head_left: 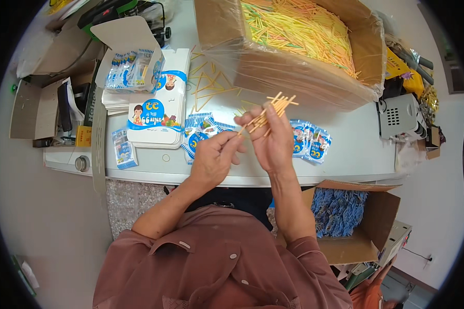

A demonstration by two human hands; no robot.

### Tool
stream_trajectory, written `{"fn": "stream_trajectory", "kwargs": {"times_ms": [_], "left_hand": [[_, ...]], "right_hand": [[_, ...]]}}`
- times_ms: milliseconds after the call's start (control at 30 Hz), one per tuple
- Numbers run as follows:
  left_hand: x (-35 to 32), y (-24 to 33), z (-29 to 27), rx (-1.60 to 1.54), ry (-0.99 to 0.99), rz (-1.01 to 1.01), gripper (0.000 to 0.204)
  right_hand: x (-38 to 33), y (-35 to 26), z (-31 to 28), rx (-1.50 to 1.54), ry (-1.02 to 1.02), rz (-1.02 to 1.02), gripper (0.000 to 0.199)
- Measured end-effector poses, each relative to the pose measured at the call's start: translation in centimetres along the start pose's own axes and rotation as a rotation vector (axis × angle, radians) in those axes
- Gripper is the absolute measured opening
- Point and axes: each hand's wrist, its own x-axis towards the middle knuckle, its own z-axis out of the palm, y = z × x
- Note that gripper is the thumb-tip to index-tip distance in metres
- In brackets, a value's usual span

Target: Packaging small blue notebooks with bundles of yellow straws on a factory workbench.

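A small bunch of thin yellow-orange sticks (279, 105) lies in the fingers of my right hand (274, 141), fanned out at the top. My left hand (214, 158) is closed, its thumb and fingertips pinching the end of a stick at the bunch's lower left. Both hands are above the front of the white table (345, 159). Under and beside them lie blue-and-white printed sachets (314, 144), some partly hidden by my hands. Loose sticks (211, 87) are scattered behind my left hand.
A large plastic-lined carton (299, 77) full of coloured sticks stands at the back right. To the left are an open white box (100, 69) of sachets and stacked flat printed cartons (162, 136). Below the table's front edge, a cardboard box (386, 211) holds blue strips.
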Motion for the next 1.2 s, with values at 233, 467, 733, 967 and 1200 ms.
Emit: {"fn": "stream_trajectory", "kwargs": {"times_ms": [233,467,733,967,1200], "left_hand": [[1.3,2.1,-5.2,0.183,0.198,-0.039,0.029],[10.5,4.1,-6.8,0.203,0.219,-0.02,0.037],[2.9,4.2,-2.6,0.18,0.063,0.252,0.04],[3.3,0.0,-0.8,-0.234,-0.526,-0.102,0.037],[2.7,-1.4,1.0,-0.402,-0.242,-0.212,0.035]], "right_hand": [[0.1,-2.6,-3.7,0.085,0.035,-0.215,0.016],[-1.8,-2.5,-3.5,-0.077,0.068,-0.116,0.016],[-3.8,-2.0,-4.3,-0.496,-0.255,0.31,0.02],[-4.3,0.4,-3.6,-0.326,-0.441,0.592,0.022],[-3.6,1.3,-4.3,-0.135,-0.25,0.657,0.022]]}}
